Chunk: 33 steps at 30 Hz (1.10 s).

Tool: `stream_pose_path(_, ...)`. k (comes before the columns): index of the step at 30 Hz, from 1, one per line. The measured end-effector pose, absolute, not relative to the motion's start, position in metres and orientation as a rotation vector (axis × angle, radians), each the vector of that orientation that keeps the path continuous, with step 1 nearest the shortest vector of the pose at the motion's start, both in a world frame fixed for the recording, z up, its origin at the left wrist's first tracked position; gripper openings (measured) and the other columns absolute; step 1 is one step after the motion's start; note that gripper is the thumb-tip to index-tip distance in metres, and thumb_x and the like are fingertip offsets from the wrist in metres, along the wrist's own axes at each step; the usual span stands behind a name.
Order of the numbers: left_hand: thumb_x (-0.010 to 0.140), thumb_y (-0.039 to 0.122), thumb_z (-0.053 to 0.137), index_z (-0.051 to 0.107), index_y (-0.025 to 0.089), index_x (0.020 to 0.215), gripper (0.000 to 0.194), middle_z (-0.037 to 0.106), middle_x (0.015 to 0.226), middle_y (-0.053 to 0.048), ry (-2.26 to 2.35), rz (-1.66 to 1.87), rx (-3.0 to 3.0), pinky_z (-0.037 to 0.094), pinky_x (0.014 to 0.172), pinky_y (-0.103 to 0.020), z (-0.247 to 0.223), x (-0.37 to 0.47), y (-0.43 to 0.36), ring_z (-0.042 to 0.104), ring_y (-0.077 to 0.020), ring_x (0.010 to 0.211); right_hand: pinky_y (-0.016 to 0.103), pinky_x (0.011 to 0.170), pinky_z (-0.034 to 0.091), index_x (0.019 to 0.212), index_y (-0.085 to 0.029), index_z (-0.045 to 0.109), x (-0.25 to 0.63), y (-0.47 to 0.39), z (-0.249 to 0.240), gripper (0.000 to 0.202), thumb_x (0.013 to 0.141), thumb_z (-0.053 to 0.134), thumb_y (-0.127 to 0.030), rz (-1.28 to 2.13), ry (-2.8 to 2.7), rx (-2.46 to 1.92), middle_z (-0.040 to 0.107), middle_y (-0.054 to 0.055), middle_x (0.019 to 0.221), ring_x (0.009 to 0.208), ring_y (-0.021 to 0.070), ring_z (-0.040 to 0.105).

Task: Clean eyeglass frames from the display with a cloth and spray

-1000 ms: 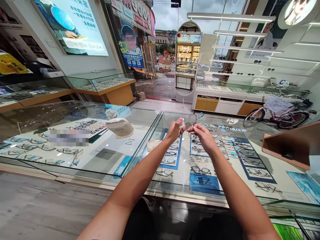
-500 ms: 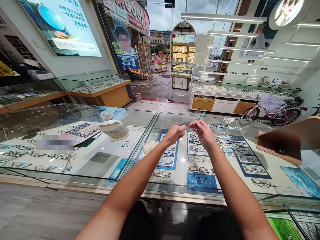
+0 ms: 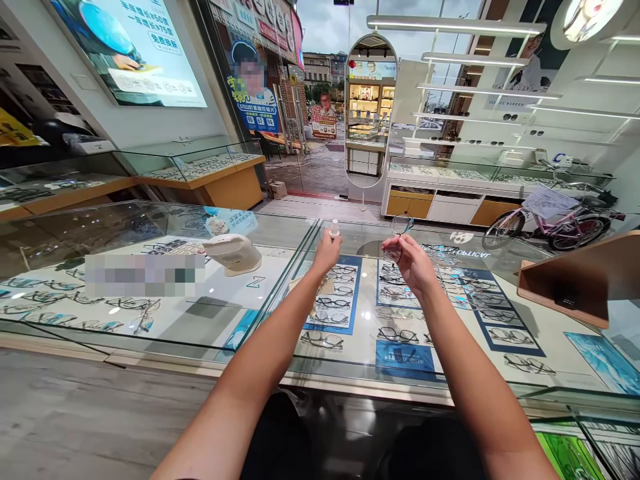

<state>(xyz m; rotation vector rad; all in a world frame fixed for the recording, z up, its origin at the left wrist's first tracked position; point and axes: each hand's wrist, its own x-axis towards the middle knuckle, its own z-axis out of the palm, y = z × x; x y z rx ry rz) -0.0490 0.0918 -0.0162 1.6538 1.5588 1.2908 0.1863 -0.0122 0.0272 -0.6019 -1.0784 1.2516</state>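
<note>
The left hand (image 3: 327, 252) grips a small bottle (image 3: 335, 229); the right hand (image 3: 414, 261) pinches a pair of glasses (image 3: 401, 225), both above the table (image 3: 360, 353) toward its far edge. The step seems to be holding them apart; bringing them together would call for a light, steady pinch.

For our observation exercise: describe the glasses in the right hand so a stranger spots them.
Find the glass counter across the foreground. Above it, the right hand holds the glasses. Unlike the pairs in the counter, these are raised and turned on end.
</note>
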Motion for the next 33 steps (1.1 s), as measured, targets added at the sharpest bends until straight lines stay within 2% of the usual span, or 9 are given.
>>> stream_pose_path(7,0.093,0.038,0.069,0.069,0.02,0.096,0.018,0.071,0.093,-0.009,1.685,1.155,1.716,0.044,0.076,-0.035,-0.03,-0.068,0.101,0.063,-0.0263,0.084,0.03,0.089,0.055,0.087,-0.026,0.073,0.188,-0.011,0.027,0.033,0.081,0.09,-0.053,1.254,-1.079,-0.605,0.079,0.003,0.1,0.097,0.0193,0.071)
stream_pose_path(13,0.09,0.037,0.07,0.072,0.019,0.098,0.019,0.074,0.097,-0.011,1.727,1.091,1.741,0.049,0.085,-0.038,-0.035,-0.07,0.103,0.069,-0.0302,0.094,0.029,0.084,0.055,0.088,-0.026,0.072,0.188,-0.01,0.025,0.034,0.079,0.091,-0.053,1.272,-1.067,-0.604,0.079,0.003,0.099,0.097,0.0194,0.071)
stream_pose_path(15,0.088,0.038,0.074,0.073,0.018,0.11,0.03,0.077,0.107,-0.013,1.719,1.056,1.745,0.051,0.089,-0.038,-0.03,-0.071,0.104,0.071,-0.0309,0.102,0.029,0.083,0.056,0.089,-0.026,0.071,0.188,-0.009,0.025,0.035,0.079,0.091,-0.053,1.276,-1.077,-0.609,0.079,0.003,0.1,0.098,0.0194,0.071)
stream_pose_path(18,0.086,0.045,0.078,0.061,0.02,0.141,0.062,0.071,0.137,-0.016,1.675,1.114,1.69,0.052,0.096,-0.036,-0.012,-0.079,0.099,0.07,-0.03,0.119,0.028,0.08,0.055,0.089,-0.026,0.07,0.189,-0.008,0.024,0.035,0.08,0.09,-0.053,1.266,-1.079,-0.621,0.079,0.003,0.1,0.097,0.0193,0.071)
stream_pose_path(20,0.089,0.049,0.074,0.055,0.021,0.148,0.068,0.068,0.144,-0.017,1.688,1.215,1.677,0.052,0.098,-0.036,0.004,-0.088,0.087,0.068,-0.0294,0.123,0.029,0.079,0.055,0.089,-0.026,0.07,0.19,-0.008,0.024,0.034,0.08,0.089,-0.053,1.258,-1.075,-0.63,0.079,0.002,0.1,0.096,0.0193,0.071)
stream_pose_path(24,0.091,0.049,0.07,0.073,0.025,0.115,0.035,0.078,0.112,-0.011,1.888,1.038,1.918,0.05,0.088,-0.038,0.025,-0.117,0.044,0.071,-0.0301,0.097,0.031,0.081,0.055,0.09,-0.027,0.069,0.191,-0.008,0.024,0.032,0.083,0.086,-0.053,1.249,-1.089,-0.648,0.078,0.003,0.102,0.096,0.0203,0.07)
stream_pose_path(28,0.082,0.043,0.074,0.073,0.024,0.082,0.019,0.076,0.087,-0.012,2.078,0.575,2.007,0.048,0.081,-0.038,0.015,-0.161,0.008,0.069,-0.0328,0.087,0.032,0.078,0.054,0.09,-0.027,0.068,0.19,-0.007,0.023,0.034,0.081,0.087,-0.055,1.246,-1.094,-0.667,0.078,0.004,0.102,0.096,0.0212,0.07)
stream_pose_path(30,0.077,0.041,0.077,0.074,0.025,0.084,0.019,0.077,0.086,-0.012,2.103,0.488,1.972,0.049,0.08,-0.036,0.005,-0.181,-0.001,0.069,-0.033,0.088,0.032,0.078,0.054,0.089,-0.027,0.068,0.19,-0.007,0.022,0.035,0.079,0.088,-0.055,1.253,-1.093,-0.664,0.078,0.003,0.101,0.094,0.021,0.069)
stream_pose_path(33,0.075,0.047,0.077,0.077,0.027,0.102,0.034,0.08,0.097,-0.01,1.998,0.473,1.969,0.05,0.076,-0.032,-0.008,-0.196,-0.006,0.071,-0.0295,0.088,0.03,0.077,0.053,0.089,-0.027,0.07,0.189,-0.007,0.022,0.036,0.076,0.09,-0.054,1.275,-1.086,-0.657,0.079,0.003,0.1,0.093,0.0199,0.069)
